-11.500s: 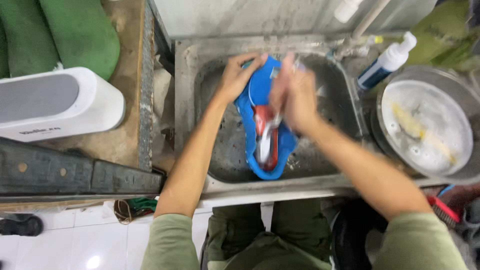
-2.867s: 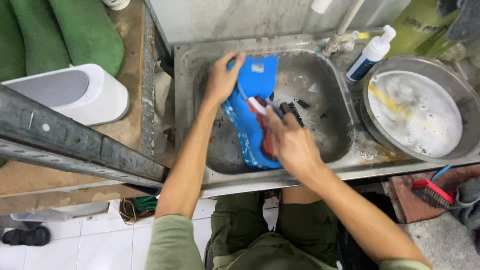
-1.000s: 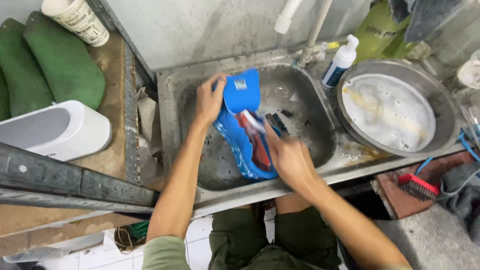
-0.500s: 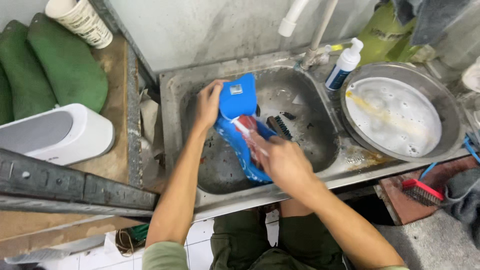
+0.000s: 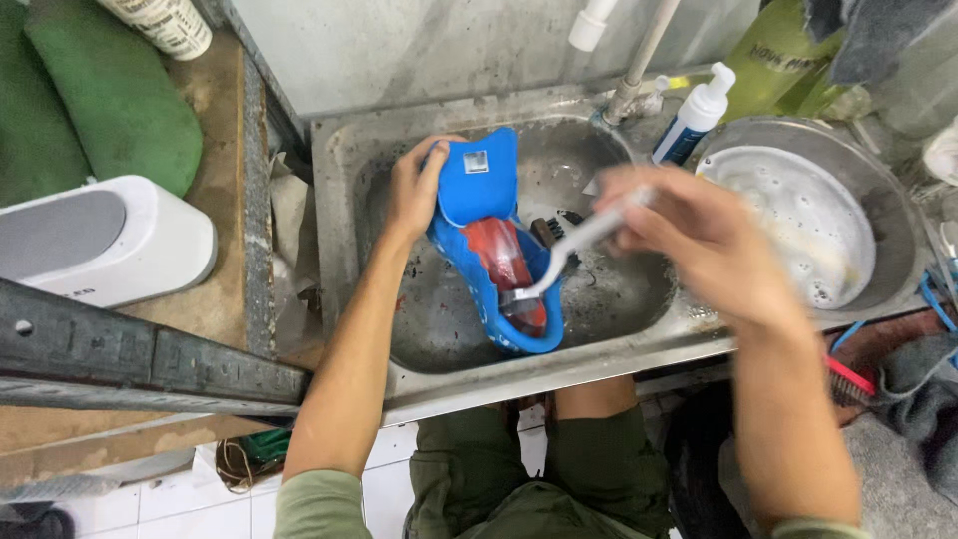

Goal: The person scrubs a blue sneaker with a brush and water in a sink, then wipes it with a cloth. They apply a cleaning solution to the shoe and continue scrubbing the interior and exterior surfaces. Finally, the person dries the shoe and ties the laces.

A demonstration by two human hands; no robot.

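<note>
Bright blue shoe with a red inner lining, lying inside the stainless steel sink basin, heel end up toward the back wall and toe toward the front rim. Gripped at the raised blue heel by the left hand, fingers curled over the edge, thumb side pressed against the outer face. Slim white-handled brush reaching down into the red lining, bristle end touching the insole near the toe. Pinched at its upper end by the right hand, fingers closed round the handle, blurred, held above the right side of the basin. Small dark brush-like object on the sink floor just beside the shoe, partly hidden. White pump bottle with a dark blue label upright at the back right corner of the sink, near the grey pipe. Round metal bowl with soapy water just right of the sink. White rounded plastic appliance on the wooden bench to the left, with green cushions behind it
</note>
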